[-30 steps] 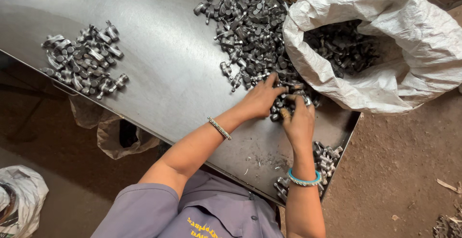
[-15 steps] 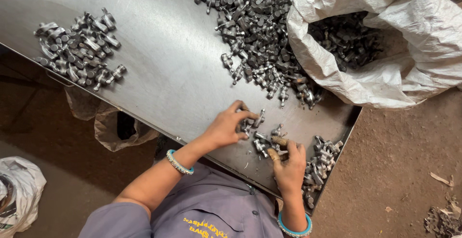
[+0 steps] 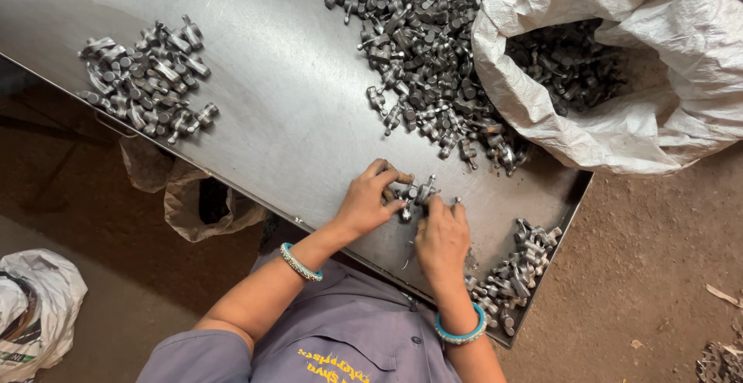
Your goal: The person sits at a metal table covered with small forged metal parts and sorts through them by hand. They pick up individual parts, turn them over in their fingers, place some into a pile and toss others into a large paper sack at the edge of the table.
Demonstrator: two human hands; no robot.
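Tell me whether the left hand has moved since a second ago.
Yes. The left hand has pulled back from the big pile of metal parts toward the table's near edge.

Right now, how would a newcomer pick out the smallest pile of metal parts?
Start at the steel table. Go to its near right corner, beside the right hand. The small pile lies there against the raised rim, far smaller than the big heap by the white sack.
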